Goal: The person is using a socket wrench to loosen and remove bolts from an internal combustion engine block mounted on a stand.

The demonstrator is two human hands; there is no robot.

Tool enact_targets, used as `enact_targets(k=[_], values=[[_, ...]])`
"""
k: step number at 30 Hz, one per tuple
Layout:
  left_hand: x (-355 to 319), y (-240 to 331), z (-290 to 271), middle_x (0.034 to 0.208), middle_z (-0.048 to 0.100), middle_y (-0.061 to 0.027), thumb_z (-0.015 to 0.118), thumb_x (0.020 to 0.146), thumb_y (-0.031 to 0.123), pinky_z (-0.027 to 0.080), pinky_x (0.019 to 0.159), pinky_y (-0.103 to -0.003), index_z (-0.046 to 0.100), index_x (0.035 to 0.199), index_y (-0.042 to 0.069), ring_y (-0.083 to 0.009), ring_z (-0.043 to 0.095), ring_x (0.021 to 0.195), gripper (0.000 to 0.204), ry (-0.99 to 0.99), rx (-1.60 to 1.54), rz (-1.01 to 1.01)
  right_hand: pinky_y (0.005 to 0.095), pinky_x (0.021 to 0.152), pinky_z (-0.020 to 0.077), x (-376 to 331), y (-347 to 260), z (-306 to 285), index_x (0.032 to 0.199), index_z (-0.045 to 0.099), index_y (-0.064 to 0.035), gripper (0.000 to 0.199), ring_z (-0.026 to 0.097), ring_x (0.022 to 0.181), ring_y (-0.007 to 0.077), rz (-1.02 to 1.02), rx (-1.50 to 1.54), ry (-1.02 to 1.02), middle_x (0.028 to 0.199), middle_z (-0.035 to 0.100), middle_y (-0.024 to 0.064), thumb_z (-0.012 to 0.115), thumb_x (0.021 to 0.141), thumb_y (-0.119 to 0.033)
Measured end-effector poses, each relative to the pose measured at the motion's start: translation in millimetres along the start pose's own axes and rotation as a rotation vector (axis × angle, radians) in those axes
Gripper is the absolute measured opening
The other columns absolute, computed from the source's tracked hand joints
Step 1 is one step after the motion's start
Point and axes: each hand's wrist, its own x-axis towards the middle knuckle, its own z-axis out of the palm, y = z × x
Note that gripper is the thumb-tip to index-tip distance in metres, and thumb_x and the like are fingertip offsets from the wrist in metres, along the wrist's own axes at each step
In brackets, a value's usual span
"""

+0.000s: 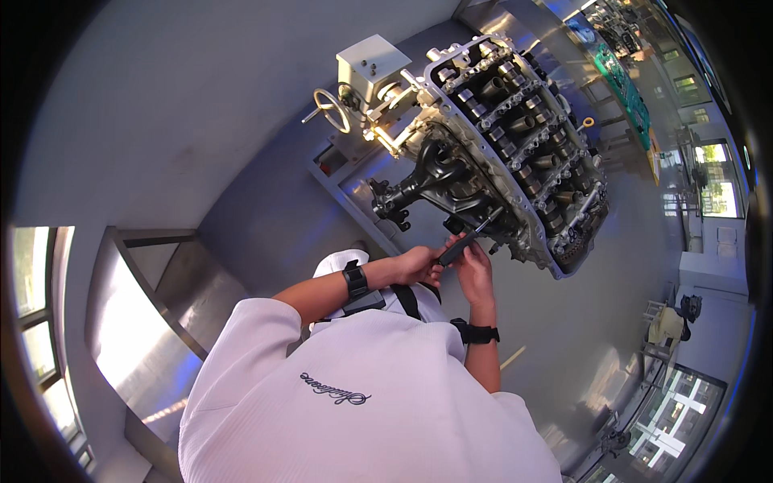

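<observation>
A screwdriver (459, 249) with a thick black handle and thin metal shaft slants up and right toward the engine (515, 137). My left hand (417, 264) has its fingers closed at the handle's butt end. Around the middle of the handle my right hand (475, 270) is closed too, its fingertips partly hidden behind it. The shaft tip reaches the engine's lower side, near a black manifold (451, 181); what it touches is too small to make out. The engine sits tilted, its valve gear and camshafts exposed.
The engine hangs on a stand with a grey gearbox (372, 66) and handwheel (332, 110). A metal cabinet (149, 322) stands at left. Green trays (624, 88) lie on a bench at the far right. A yellow-ringed dipstick (589, 122) sticks out beside the engine.
</observation>
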Motion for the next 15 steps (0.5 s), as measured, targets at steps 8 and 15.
enact_targets(k=[8, 15], values=[[1, 16, 40, 0.084, 0.06, -0.012, 0.062, 0.086, 0.036, 0.056, 0.058, -0.03, 0.048, 0.11, -0.008, -0.017, 0.059, 0.061, 0.052, 0.287, 0.592, 0.208, 0.0285, 0.076, 0.0445, 19, 3, -19, 0.099, 0.051, -0.0039, 0.021, 0.055, 0.084, 0.0121, -0.136, -0.319, 0.191, 0.093, 0.056, 0.0031, 0.063, 0.086, -0.014], [9, 11, 36, 0.091, 0.063, -0.0169, 0.046, 0.095, 0.038, 0.056, 0.062, -0.031, 0.041, 0.12, -0.006, -0.0203, 0.064, 0.065, 0.051, 0.095, 0.374, 0.134, 0.0267, 0.076, 0.0436, 7, -22, -11, 0.099, 0.052, -0.0043, 0.023, 0.054, 0.084, 0.0106, 0.029, 0.054, 0.089, 0.092, 0.056, 0.0023, 0.065, 0.086, -0.018]])
